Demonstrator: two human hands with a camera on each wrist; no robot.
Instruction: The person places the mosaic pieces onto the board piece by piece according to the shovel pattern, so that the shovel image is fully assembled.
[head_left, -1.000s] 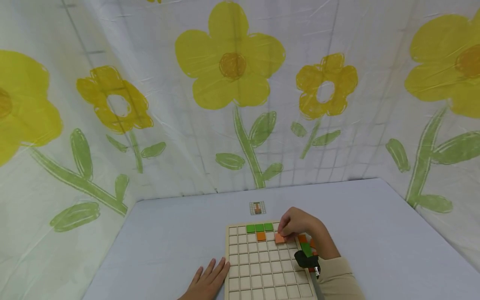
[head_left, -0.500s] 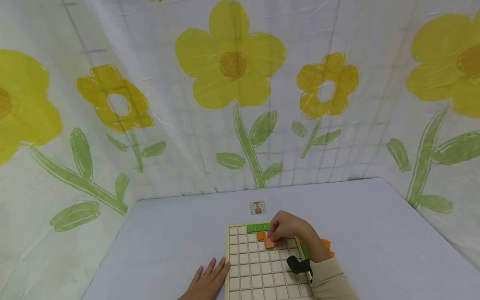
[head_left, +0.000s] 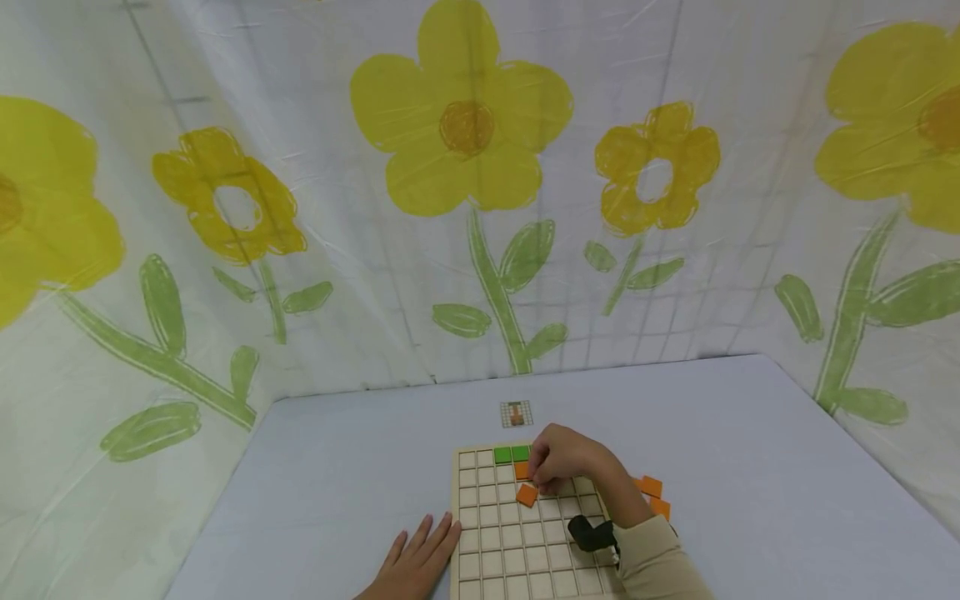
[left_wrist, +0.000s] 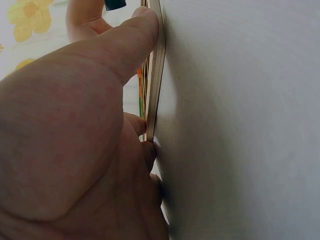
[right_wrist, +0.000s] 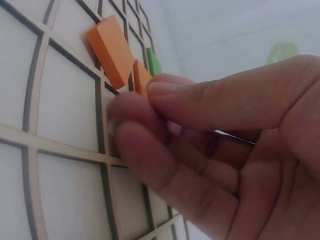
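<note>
Orange square tile [head_left: 527,495] sits askew on the wooden grid board [head_left: 510,537] — I'd square it to one cell before pressing. The right hand's [head_left: 564,457] curled fingertips bunch beside it, visibly pinching nothing; the left hand [head_left: 416,560], fingers slightly spread, touches the board's edge.

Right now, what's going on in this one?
A person's right hand is beside a loose orange tile that lies askew on the board, not yet seated. Beyond it, a seated orange tile and two green tiles are visible. The left hand touches the board's left edge. More orange tiles lie to the right.
</note>
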